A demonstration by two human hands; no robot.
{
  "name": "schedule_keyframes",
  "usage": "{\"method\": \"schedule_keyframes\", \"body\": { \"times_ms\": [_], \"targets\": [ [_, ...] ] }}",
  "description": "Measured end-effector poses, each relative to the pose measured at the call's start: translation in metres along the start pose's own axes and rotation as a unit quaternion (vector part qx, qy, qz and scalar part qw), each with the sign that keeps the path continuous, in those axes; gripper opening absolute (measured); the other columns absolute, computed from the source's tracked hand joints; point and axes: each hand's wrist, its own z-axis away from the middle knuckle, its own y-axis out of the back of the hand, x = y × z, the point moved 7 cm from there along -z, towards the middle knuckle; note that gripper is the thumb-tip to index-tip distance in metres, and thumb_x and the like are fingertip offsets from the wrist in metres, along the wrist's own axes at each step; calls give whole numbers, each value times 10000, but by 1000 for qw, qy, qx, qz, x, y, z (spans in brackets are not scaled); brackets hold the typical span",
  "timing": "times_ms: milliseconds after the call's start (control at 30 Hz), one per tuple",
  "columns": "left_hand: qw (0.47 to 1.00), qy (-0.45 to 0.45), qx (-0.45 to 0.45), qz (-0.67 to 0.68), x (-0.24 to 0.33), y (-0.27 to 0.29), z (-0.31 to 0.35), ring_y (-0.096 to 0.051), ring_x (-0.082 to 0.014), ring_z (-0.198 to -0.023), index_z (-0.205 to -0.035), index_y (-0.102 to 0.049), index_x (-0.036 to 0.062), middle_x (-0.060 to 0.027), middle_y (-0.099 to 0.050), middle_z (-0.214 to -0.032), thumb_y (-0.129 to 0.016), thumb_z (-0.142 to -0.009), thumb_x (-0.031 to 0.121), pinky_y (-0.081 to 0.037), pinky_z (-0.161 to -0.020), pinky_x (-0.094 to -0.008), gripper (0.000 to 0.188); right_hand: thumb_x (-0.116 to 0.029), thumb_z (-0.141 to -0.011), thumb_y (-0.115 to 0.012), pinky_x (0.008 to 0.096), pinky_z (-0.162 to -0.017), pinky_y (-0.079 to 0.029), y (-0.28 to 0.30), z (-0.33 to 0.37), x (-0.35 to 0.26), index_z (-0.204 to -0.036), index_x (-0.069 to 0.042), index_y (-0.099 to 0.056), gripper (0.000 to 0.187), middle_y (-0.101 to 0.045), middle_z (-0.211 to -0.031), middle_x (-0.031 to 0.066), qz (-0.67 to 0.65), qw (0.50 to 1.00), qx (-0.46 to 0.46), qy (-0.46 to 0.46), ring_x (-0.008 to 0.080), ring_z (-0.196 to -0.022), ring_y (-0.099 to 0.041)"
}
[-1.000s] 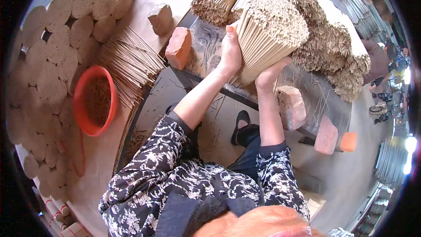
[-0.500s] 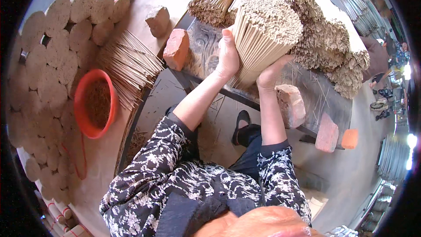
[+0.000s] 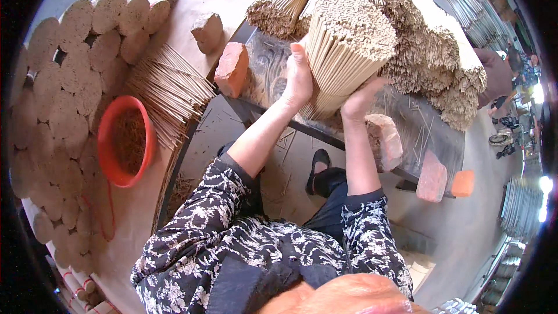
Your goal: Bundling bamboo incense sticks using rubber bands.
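Observation:
Between my two hands is a thick bundle of thin pale sticks [image 3: 343, 52], tilted, its cut ends facing up and away. My left hand [image 3: 299, 78] presses its left side with the thumb pointing up. Around the lower right side goes my right hand [image 3: 361, 99], its fingers partly hidden by the sticks. Beneath the bundle is a dark wooden bench [image 3: 270, 61]. More stick bundles [image 3: 424, 40] are heaped right behind it, and a smaller tied bundle [image 3: 282, 3] lies at the back left.
Bricks [image 3: 232, 70] line the bench's near edge, with a pale block [image 3: 383, 142] by my right forearm. At left, a table [image 3: 133, 215] carries an orange-red bowl [image 3: 150, 157], loose sticks [image 3: 171, 93] and stacked round bundles [image 3: 64, 87]. Another person [image 3: 495, 78] is at far right.
Both hands still hold the stick bundle, which has shifted very slightly left and down in the picture. The surroundings show a similar small shift; nothing was let go.

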Motion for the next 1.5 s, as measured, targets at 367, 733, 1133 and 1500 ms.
{"method": "schedule_keyframes", "body": {
  "times_ms": [367,733,1133,1500],
  "targets": [
    [984,-15,130,-121,8,11,18,-562,-320,-991,-1078,-576,21,-211,-598,-1029,-288,-1000,500,-425,-907,-407,564,-599,-984,-200,370,-1121,-265,-22,25,-27,-1451,-45,-255,726,-329,-1440,157,173,981,90,20,243,-1319,-337],
    [955,-88,167,-230,62,69,69,-501,-342,-1168,-1223,-527,-61,-227,-548,-1211,-374,-1003,432,-370,-1017,-405,562,-777,-849,-40,480,-1121,-267,59,-3,-11,-1359,21,-400,1013,-469,-1365,199,116,993,7,36,310,-1308,-394],
    [536,-94,547,-636,220,379,280,-541,-315,-936,-989,-556,17,-143,-547,-1012,-528,-955,173,-448,-853,-411,162,-700,-907,-42,425,-1115,-310,149,26,21,-1255,136,-456,996,-510,-1293,280,241,967,15,79,354,-1240,-476],
    [367,244,414,-796,155,552,349,-494,-357,-1192,-1227,-588,71,-189,-561,-1265,-501,-914,346,-351,-1006,-526,426,-559,-990,-78,392,-971,-476,155,47,38,-1090,119,-587,853,-654,-1063,234,347,934,-4,86,312,-989,-640]
  ]
}}
